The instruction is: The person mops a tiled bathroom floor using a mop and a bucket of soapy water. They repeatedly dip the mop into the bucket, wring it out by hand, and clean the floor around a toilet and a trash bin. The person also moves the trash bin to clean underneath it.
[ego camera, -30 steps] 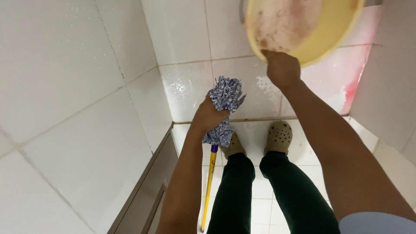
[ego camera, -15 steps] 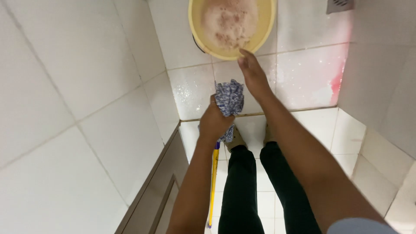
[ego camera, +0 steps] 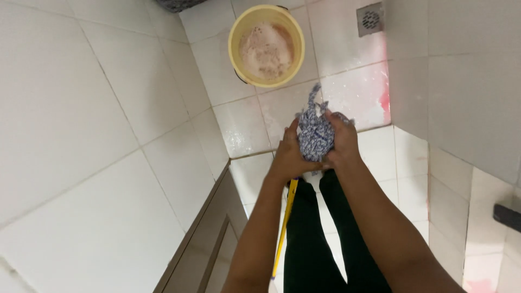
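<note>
Both hands share the grip: the left hand (ego camera: 290,154) and the right hand (ego camera: 341,144) are closed from either side around the blue-and-white patterned mop cloth (ego camera: 315,135), which is bunched between the palms with a loose tail sticking up out of the top toward the bucket. The cloth's long axis runs away from the person, in line with the yellow mop handle (ego camera: 285,228) that drops below the hands beside the black-clad legs. Straight ahead on the tiled floor (ego camera: 244,125), apart from the hands, stands the yellow bucket (ego camera: 237,32) of murky water, slightly nearer the left hand.
</note>
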